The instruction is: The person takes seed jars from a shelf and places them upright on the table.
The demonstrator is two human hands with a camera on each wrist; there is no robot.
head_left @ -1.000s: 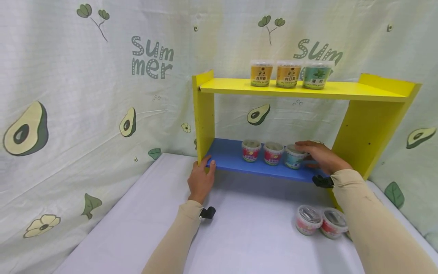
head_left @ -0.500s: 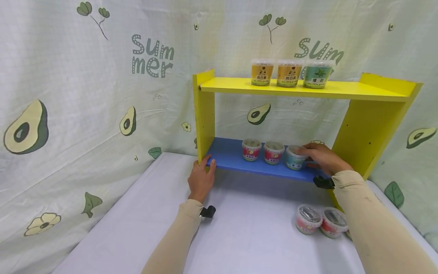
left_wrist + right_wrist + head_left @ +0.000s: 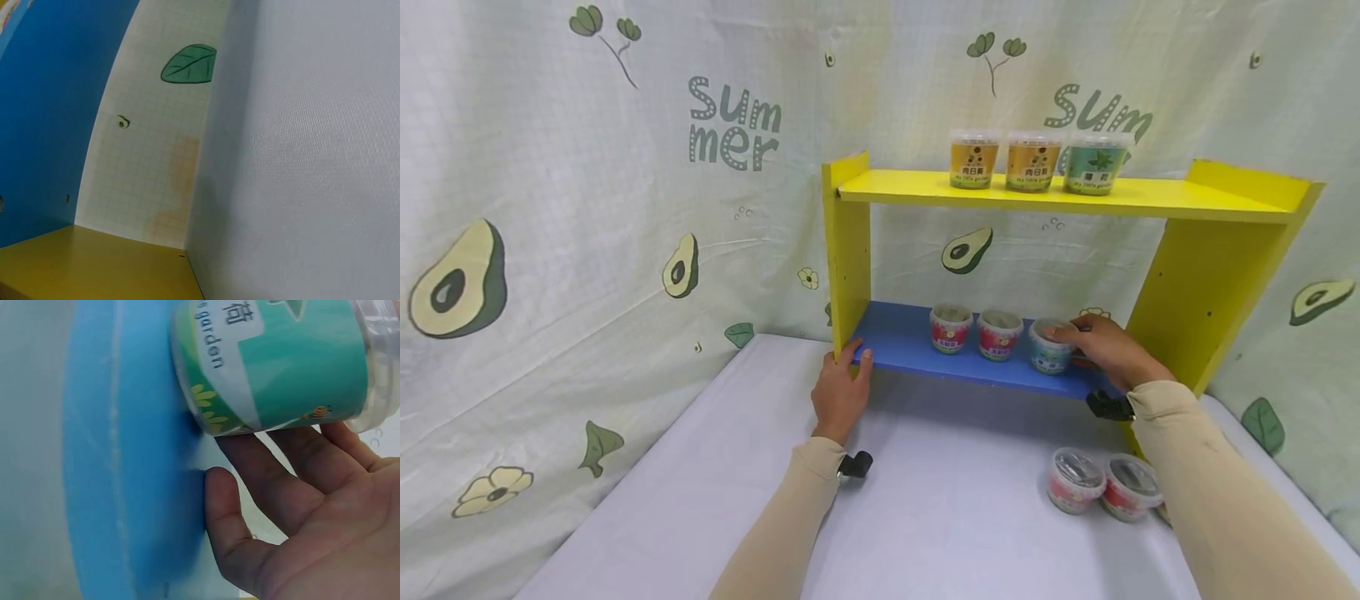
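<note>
Stretching toward the blue shelf (image 3: 898, 332), two beige sleeves (image 3: 775, 533) lie nearest, each with a small black device (image 3: 855, 465) at the wrist. Below the blue shelf's right part, on the white table (image 3: 962, 508), two lidded pink cups (image 3: 1073, 493) stand side by side; something beside them is mostly hidden by the right sleeve. At the blue shelf's left front corner, the left hand (image 3: 841, 398) grips the foot of the yellow left panel (image 3: 850, 267), its thumb on the shelf side. On the blue shelf's right part, the right hand (image 3: 1116, 350) holds the upright teal cup (image 3: 1049, 357), one digit over the lid and other fingers against its side. Along the blue shelf's middle stand two red cups (image 3: 951, 337), slightly apart. Above the blue shelf, the yellow top shelf (image 3: 910, 185) bears two orange cups (image 3: 973, 167) and a green cup (image 3: 1093, 173) in a row. Behind the blue shelf hangs a pale cloth (image 3: 587, 167) printed with avocados, flowers and "summer".
</note>
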